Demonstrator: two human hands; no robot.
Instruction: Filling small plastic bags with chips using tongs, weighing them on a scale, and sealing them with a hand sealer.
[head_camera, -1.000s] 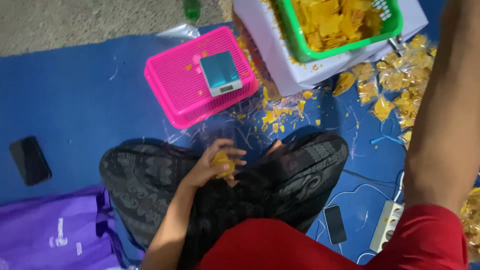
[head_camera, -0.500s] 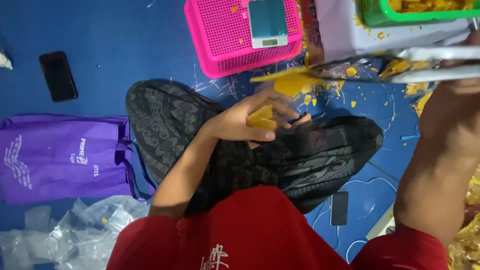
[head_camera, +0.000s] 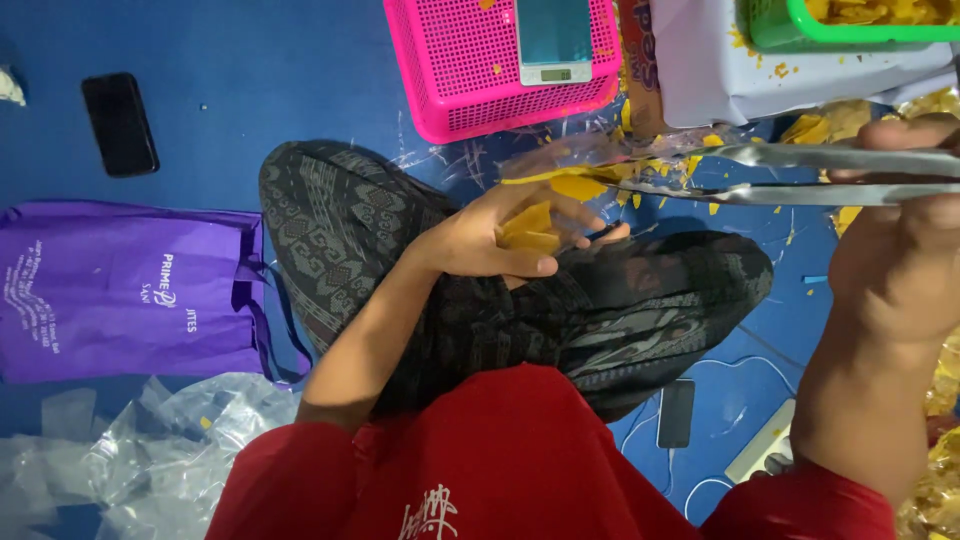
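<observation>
Metal tongs (head_camera: 800, 172) now nearer chips (head_camera: 528, 226)

Thin yellow chips (head_camera: 528, 228) sit cupped in a clear plastic bag over the lap. Long metal tongs (head_camera: 800, 175), lying level, pinch another yellow chip (head_camera: 570, 184) just above them.
</observation>
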